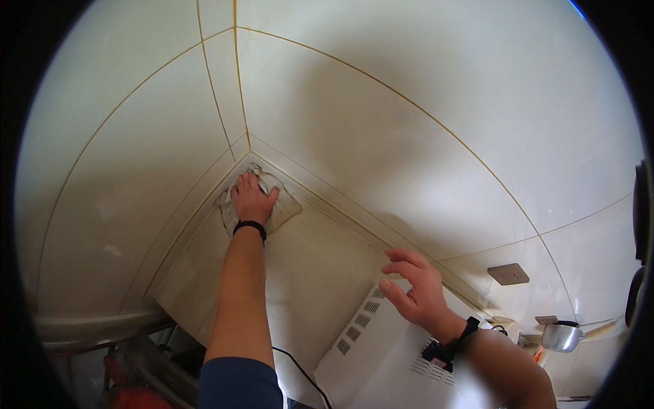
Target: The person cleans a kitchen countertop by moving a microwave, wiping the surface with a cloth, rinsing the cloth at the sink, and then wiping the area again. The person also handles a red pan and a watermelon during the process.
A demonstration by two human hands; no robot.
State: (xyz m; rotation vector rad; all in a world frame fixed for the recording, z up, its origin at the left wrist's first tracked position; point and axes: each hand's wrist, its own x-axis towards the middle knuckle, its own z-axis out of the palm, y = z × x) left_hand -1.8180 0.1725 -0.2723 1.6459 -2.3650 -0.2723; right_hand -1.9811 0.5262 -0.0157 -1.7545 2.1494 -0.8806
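A soiled whitish cloth point(283, 208) lies spread over the countertop point(317, 266), in the corner where two tiled walls meet. My left hand point(252, 199) presses down on this cloth, its fingers stretched towards the corner and its thumb out to the side. The palm hides the middle of the cloth. Further right, my right hand point(416, 286) holds nothing, its fingers apart and slightly bent. It is nearest to the vented edge of a white appliance housing point(357, 353); whether it touches the housing I cannot tell.
A black cable point(301, 370) runs beside the appliance. Glossy wall tiles point(368, 128) rise around the corner, with a socket plate point(508, 274) on the right wall. A metal saucepan point(561, 338) stands far right. A blurred red object point(138, 398) is at the lower left.
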